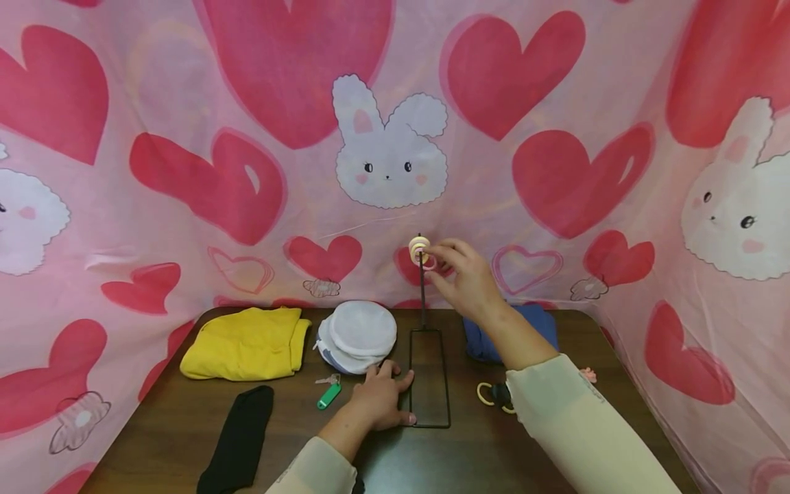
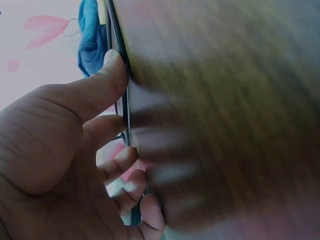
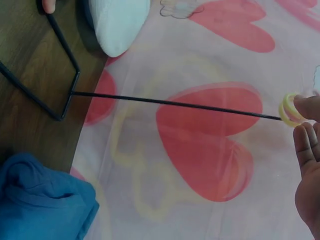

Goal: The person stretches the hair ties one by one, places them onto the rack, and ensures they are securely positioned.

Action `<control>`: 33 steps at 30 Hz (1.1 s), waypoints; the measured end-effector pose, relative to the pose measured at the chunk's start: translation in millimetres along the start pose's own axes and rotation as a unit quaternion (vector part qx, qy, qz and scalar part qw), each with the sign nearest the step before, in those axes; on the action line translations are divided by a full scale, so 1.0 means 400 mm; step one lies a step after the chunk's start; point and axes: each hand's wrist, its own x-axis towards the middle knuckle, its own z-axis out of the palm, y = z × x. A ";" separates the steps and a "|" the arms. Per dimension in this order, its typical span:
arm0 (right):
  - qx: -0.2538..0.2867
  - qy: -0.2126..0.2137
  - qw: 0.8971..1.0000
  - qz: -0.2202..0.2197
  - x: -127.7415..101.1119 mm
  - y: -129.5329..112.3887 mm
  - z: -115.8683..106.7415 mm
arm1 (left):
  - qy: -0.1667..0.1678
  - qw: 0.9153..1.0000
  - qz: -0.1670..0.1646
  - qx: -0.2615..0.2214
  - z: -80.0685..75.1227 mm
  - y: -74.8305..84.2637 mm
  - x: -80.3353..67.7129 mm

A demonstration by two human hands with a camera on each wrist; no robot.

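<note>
One dark wood table (image 1: 494, 453), heart-print curtain (image 1: 185, 171) around

Yellow ring (image 1: 419, 248) atop upright black stand (image 1: 428, 374)

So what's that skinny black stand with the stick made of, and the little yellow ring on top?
The thin black stand with the upright rod looks like bent metal wire with a dark matte coat: it keeps sharp corners and stays straight. The small pale yellow ring at the rod's tip, pinched by the right hand, looks like soft elastic or rubbery plastic, though that is unsure. The left hand presses the stand's base.
</note>
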 end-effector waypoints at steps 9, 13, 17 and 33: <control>-0.010 -0.003 1.000 0.010 -0.032 0.004 -0.019 | -0.002 1.000 0.000 -0.004 0.001 -0.001 0.001; -0.007 -0.016 1.000 0.014 -0.058 -0.004 -0.032 | -0.001 1.000 0.000 -0.006 0.000 -0.002 0.001; 0.002 -0.024 1.000 0.009 -0.087 -0.010 -0.047 | 0.002 1.000 0.001 -0.003 0.001 -0.001 0.001; -0.022 -0.053 0.998 0.023 -0.265 0.006 -0.110 | 0.002 1.000 0.007 -0.010 -0.002 -0.001 -0.004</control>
